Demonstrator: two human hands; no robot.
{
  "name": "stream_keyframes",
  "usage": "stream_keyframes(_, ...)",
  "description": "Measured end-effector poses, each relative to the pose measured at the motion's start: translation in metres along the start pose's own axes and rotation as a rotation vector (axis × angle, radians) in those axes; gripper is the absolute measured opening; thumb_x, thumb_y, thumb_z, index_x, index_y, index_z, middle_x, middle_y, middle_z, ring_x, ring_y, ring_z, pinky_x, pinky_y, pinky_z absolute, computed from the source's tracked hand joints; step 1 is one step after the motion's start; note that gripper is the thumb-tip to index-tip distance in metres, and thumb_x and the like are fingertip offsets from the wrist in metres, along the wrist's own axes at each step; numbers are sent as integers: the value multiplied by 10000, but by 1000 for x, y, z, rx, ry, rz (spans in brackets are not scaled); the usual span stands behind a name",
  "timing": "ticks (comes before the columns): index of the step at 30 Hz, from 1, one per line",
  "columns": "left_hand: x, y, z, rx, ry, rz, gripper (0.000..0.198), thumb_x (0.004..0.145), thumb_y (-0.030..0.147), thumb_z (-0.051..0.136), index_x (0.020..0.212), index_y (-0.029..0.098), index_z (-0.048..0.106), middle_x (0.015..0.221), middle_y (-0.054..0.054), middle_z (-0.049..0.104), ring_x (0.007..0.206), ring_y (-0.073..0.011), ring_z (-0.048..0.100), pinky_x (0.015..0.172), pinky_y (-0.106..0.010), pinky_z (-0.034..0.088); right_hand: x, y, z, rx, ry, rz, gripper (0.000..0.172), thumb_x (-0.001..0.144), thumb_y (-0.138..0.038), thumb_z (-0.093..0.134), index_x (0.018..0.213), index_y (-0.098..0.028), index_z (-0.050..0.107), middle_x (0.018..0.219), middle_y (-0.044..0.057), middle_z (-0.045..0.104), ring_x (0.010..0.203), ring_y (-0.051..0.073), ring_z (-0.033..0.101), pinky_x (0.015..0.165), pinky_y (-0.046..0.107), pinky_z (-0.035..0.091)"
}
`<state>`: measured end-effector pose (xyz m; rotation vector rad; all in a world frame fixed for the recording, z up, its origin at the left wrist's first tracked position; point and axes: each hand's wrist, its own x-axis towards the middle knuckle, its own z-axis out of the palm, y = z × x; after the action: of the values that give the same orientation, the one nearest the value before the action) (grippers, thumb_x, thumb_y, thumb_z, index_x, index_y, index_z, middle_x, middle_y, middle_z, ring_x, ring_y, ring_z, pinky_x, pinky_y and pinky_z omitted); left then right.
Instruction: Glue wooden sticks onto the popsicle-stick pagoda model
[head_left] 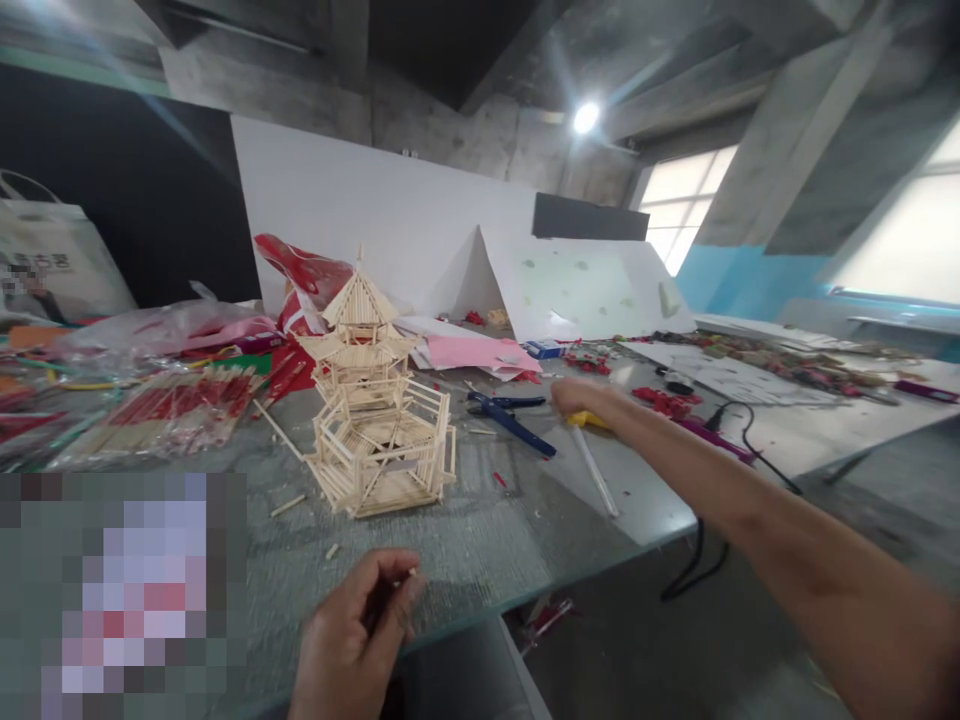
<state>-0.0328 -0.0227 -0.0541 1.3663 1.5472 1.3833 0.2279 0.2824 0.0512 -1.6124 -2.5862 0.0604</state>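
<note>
A slackened pinch could drop the tiny wooden piece (412, 573)
Bottom centre, the left hand (364, 625) pinches it; right of centre, the right hand (576, 397) meets a yellow tool (590, 420), grip unclear.

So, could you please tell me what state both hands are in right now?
Left hand: closed in a pinch on a small pale piece.
Right hand: at the yellow object; whether it grips it cannot be told.
</note>
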Motion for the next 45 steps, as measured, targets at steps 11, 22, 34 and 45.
stream_keyframes(11,-1,5,-4,-84,10,-48,265,728,428,584,837,187,611,617,18,601,496,-104,544,474,-195,453,9,-14,-17,86,-232,-21,172,782,-216,547,733,-64,611,697,45,604,660,116,531,629,236,411)
stream_keyframes(22,15,30,12,-730,-49,-297,302,665,304,687,898,125,619,761,-31,642,494,-65,537,412,-165,410,-92,-135,-1,1032,-402,-282,257,703,-365,618,763,-117,580,713,36,632,506,65,500,461,187,339)
stream_keyframes(34,10,25,16,-853,-68,-277,288,671,267,708,904,107,651,694,-24,646,578,-98,602,526,-193,479,-131,-189,28,1109,-463,-295,235,678,-341,648,733,-115,616,567,-29,522,444,41,365,409,179,280)
stream_keyframes(45,11,27,13,-878,-77,-328,233,646,233,733,802,110,611,684,-22,648,546,-102,614,521,-198,509,-132,-193,35,1139,-440,-257,281,660,-378,671,747,-117,614,602,-10,568,445,40,364,404,181,265)
